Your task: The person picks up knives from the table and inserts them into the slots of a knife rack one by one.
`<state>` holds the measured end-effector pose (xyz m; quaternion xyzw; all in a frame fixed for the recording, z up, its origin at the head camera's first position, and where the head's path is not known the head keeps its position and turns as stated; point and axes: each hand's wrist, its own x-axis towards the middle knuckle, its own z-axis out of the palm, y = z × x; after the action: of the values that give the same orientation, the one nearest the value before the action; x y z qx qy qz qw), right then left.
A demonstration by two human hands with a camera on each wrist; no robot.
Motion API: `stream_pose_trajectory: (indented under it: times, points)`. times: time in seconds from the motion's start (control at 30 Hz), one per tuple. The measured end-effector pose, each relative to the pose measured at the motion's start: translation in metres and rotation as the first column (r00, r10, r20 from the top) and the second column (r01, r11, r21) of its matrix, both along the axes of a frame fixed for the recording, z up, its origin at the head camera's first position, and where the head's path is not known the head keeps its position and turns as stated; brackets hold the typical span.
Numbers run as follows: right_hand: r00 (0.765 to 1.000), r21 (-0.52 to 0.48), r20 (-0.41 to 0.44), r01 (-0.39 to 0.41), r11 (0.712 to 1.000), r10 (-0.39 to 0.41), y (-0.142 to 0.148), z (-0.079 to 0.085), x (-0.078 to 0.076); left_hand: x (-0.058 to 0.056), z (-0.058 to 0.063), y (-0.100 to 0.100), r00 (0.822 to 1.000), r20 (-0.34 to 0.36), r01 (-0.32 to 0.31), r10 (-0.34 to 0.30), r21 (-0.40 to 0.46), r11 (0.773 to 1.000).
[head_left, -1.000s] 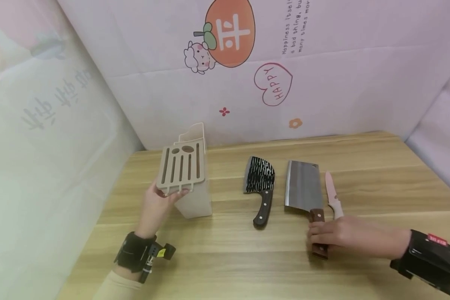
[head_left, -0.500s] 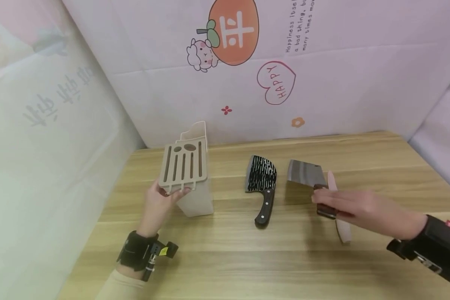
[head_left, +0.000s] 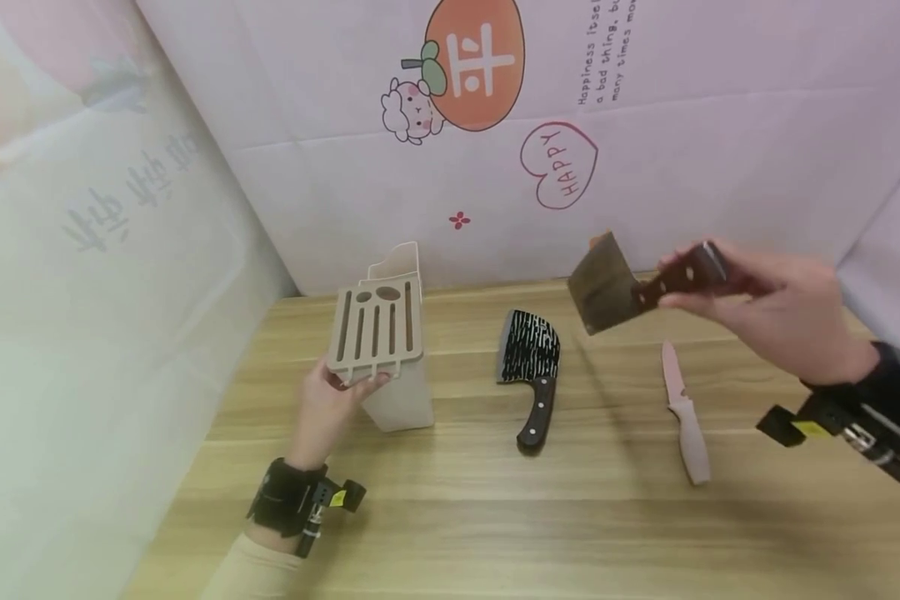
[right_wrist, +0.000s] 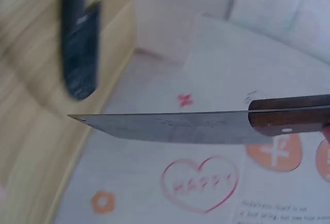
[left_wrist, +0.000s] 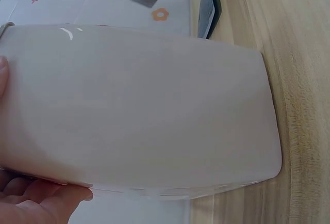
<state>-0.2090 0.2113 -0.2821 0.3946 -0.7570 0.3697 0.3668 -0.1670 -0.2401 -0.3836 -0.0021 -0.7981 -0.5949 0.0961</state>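
My right hand (head_left: 780, 308) grips the brown wooden handle of a cleaver (head_left: 606, 283), raised above the table with its broad steel blade pointing left. In the right wrist view the cleaver blade (right_wrist: 170, 127) appears nearly edge-on. At the left, my left hand (head_left: 333, 408) holds the front of a pale knife block (head_left: 401, 400) with a slotted beige top (head_left: 375, 325). Its smooth wall (left_wrist: 144, 105) fills the left wrist view, with fingers and thumb at the upper end. The block stands upright on the table, its slots holding no knives.
A black-patterned chopping knife (head_left: 529, 350) with a dark handle lies mid-table. Right of it lies a pink paring knife (head_left: 686, 425). Behind the wooden table (head_left: 495, 525) hangs a printed white cloth (head_left: 330, 192), with another cloth along the left side.
My right hand has lifted the cleaver off the table, raising and turning it so the blade tilts left. The pink knife is now fully uncovered. My left hand stays on the knife block.
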Motion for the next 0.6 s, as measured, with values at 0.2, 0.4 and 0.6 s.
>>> stream_pose_trajectory:
  times: [0.2, 0.4, 0.6]
  points:
    - [0.967, -0.348, 0.165, -0.13, 0.929, 0.197, -0.043, 0.054, -0.008, -0.004, -0.001, 0.004, 0.999, -0.036, 0.005, -0.005, -0.017, 1.0]
    - [0.915, -0.492, 0.012, -0.345, 0.8, 0.402, -0.093, 0.099, -0.016, -0.008, 0.0, 0.005, 0.998, -0.061, 0.011, -0.013, -0.033, 0.999]
    - [0.881, -0.469, -0.005, -0.42, 0.777, 0.473, -0.14, 0.129, -0.023, -0.01, 0.001, 0.006, 0.994, -0.11, 0.011, -0.014, -0.026, 1.0]
